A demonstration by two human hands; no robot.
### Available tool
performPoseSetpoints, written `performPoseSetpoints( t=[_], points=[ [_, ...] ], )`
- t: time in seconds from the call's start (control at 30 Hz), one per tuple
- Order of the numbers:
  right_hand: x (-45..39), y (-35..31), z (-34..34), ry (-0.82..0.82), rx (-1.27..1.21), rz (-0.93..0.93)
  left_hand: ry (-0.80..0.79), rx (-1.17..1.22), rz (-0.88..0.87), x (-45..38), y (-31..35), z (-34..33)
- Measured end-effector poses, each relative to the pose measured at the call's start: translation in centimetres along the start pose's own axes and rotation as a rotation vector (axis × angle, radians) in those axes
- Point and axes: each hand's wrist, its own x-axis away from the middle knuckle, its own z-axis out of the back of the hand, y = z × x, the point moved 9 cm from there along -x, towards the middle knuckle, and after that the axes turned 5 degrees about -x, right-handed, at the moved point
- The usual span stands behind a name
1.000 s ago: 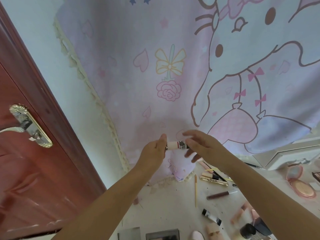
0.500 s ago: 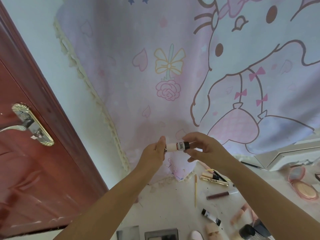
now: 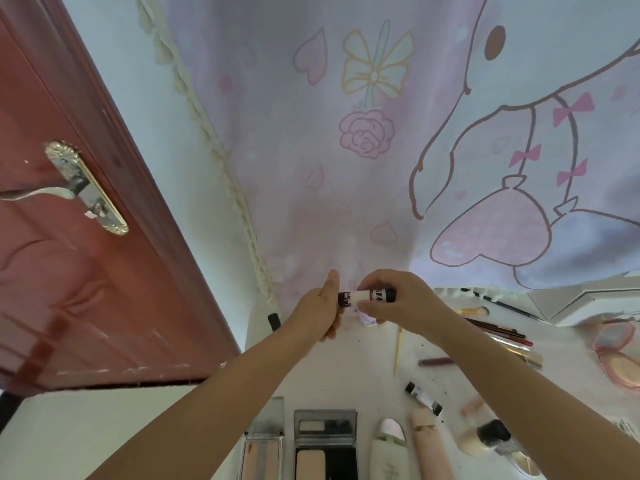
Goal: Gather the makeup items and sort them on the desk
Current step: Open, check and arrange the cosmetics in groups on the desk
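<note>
Makeup tube, small and white with dark printed bands and a black end, sits level in the air between our two hands, above the far part of the desk and in front of the cartoon-printed curtain. Our right hand pinches its black-capped end, thumb below and fingers curled over the top. Our left hand grasps the other end, thumb raised beside it; the lower fingers are folded under, and we cannot tell how far they wrap the tube.

On the desk below lie the other items. A second small white tube with black ends lies apart, right of centre. Two open powder palettes sit side by side at the near edge, with a pale bottle and a peach-coloured tube just to their right. A thin wooden stick lies lengthwise near the middle. Pencils and slim pens cluster to the right, and a pink round compact lies open at the far right edge. A red door with a brass handle stands to the left.
</note>
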Motion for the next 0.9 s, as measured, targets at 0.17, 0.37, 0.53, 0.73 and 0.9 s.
performPoseSetpoints(
  t=[0.17, 0.37, 0.53, 0.73, 0.9],
  points=[
    [-2.2, 4.0, -3.2, -0.070, 0.274, -0.101, 0.170, -0.203, 0.084, -0.6, -7.5, 6.5],
    [-6.2, 9.6, -10.6, -0.188, 0.571, -0.200, -0.053, -0.605, 0.044, -0.7, -17.1, 8.3],
    [-8.8, 12.6, -14.6, -0.254, 0.765, -0.237, -0.158, -0.770, 0.034, -1.8, -22.8, 7.2],
    [-12.2, 13.5, -17.2, -0.290, 0.886, -0.207, -0.253, -0.965, -0.130, -3.9, -24.2, 5.0],
    [-14.1, 13.7, -18.6, -0.346, 0.895, -0.190, -0.346, -1.062, -0.191, -4.3, -25.2, 3.8]
  ],
)
